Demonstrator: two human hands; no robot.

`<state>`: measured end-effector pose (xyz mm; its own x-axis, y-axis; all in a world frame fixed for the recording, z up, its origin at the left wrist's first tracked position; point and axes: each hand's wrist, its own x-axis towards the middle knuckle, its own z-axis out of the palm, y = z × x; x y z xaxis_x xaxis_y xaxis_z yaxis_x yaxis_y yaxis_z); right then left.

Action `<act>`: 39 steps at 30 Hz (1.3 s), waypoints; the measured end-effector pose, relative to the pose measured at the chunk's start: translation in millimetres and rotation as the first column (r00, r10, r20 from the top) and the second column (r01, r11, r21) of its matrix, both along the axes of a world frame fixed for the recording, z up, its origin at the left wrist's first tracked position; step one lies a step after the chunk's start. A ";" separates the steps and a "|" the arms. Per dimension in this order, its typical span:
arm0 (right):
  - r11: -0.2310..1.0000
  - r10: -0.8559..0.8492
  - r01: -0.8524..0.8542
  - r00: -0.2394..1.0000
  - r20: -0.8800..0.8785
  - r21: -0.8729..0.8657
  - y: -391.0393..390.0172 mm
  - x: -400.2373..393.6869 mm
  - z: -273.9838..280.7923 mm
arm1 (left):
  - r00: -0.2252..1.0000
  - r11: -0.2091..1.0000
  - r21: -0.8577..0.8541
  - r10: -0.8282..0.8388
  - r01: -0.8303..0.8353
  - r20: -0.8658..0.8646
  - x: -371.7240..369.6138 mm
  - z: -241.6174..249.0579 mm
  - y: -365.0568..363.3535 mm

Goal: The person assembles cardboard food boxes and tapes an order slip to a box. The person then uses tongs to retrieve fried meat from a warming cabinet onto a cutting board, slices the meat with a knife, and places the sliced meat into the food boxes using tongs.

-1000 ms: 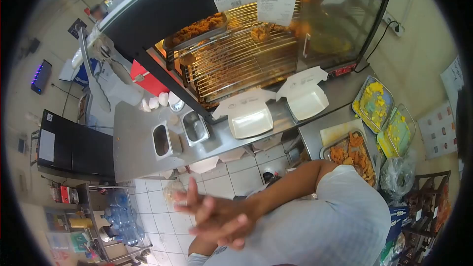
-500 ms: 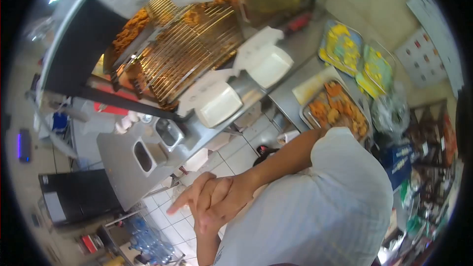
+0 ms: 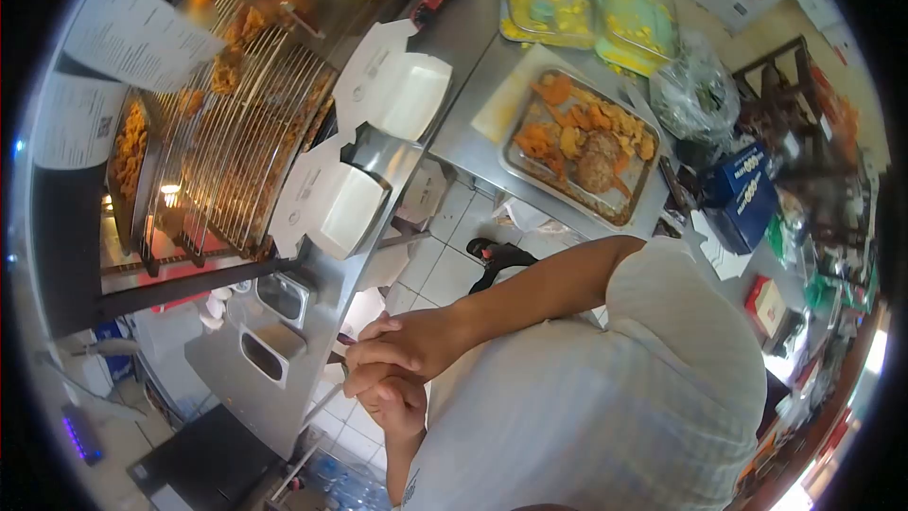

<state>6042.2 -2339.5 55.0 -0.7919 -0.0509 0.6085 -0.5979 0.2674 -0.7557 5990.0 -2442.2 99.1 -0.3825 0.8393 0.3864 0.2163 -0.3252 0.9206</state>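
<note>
In front of my body my right hand [image 3: 430, 339] and my left hand [image 3: 402, 409] are clasped together, fingers wrapped round each other. Both are closed, and no object shows between them; part of the left hand is hidden. Beyond them, on the steel counter [image 3: 320, 336], stand two white cardboard boxes, a nearer box [image 3: 352, 213] and a farther box [image 3: 416, 99], both with lids raised. Left of my hands sit two small metal containers, one [image 3: 263, 358] nearer and one [image 3: 284, 298] farther off.
A heated display case with wire racks [image 3: 241, 132] holds fried pieces. On the right-hand worktop lies a metal tray [image 3: 619, 218] of fried food, near two trays with yellow contents [image 3: 549, 0]. Blue boxes [image 3: 742, 194] stand farther right. Tiled floor [image 3: 430, 270] shows between the counters.
The view has turned, so the counter, case and food tray appear farther left and more of the right side shows. My fingers have closed more tightly round each other.
</note>
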 end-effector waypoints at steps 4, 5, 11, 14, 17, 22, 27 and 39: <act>1.000 -0.013 0.009 0.989 0.149 0.027 -0.5 33.9 -15.2 | 0.966 0.943 -0.244 -0.187 0.227 0.178 0.1 -3.5 -19.1; 0.999 0.039 -0.037 0.971 0.236 -0.013 -1.9 44.9 -10.8 | 0.954 0.907 -0.304 -0.251 0.291 0.164 0.6 3.5 -22.1; 0.915 -0.310 0.278 0.948 0.071 0.292 -25.1 71.8 11.1 | 0.825 0.743 -0.472 -0.562 0.474 -0.057 -11.9 28.4 -54.7; 0.869 -0.386 0.287 0.903 0.191 0.403 -42.0 77.5 9.4 | 0.805 0.662 -0.559 -0.592 0.499 0.017 -12.2 41.6 -69.4; 0.735 -0.559 0.475 0.828 0.036 0.484 -60.1 81.0 -4.6 | 0.817 0.666 -0.577 -0.577 0.473 0.003 -16.3 40.8 -95.9; 0.452 -0.892 0.822 0.412 0.187 0.346 -22.5 152.4 -45.3 | 0.994 0.884 -0.460 0.044 -0.085 -0.101 -65.0 -7.0 -186.0; -0.104 -0.961 0.862 -0.216 0.175 0.496 13.3 232.6 -101.0 | 0.889 0.807 -0.392 0.336 -0.442 -0.310 -105.8 -15.6 -241.3; -0.084 -0.836 0.897 -0.301 0.458 0.435 -56.5 261.2 -237.4 | 0.925 0.871 -0.372 0.203 -0.321 -0.322 -51.8 -26.5 -261.5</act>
<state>6303.4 -2396.0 -182.4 -0.0051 0.9962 0.0866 0.6651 0.0680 -0.7436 5938.2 -2703.7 72.7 -0.5432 0.8265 0.1477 0.4935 0.1720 0.8526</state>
